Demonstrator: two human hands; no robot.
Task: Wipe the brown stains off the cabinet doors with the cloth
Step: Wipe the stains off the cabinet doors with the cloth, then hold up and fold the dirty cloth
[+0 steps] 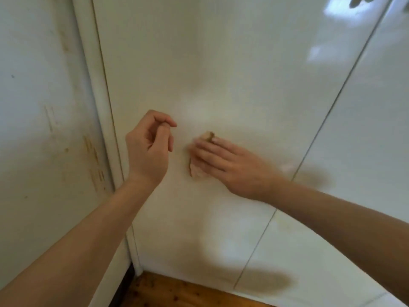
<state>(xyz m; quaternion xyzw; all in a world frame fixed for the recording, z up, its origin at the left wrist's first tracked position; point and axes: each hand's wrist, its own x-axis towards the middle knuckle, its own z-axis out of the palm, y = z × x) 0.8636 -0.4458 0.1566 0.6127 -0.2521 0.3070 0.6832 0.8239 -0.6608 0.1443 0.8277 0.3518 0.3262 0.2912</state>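
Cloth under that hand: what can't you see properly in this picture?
- Head view: the cloth is mostly hidden under the right hand and blurred.
- Head view: any stain beneath it on the cabinet door is covered.
- Head view: a dark shape is cut off by the top edge.
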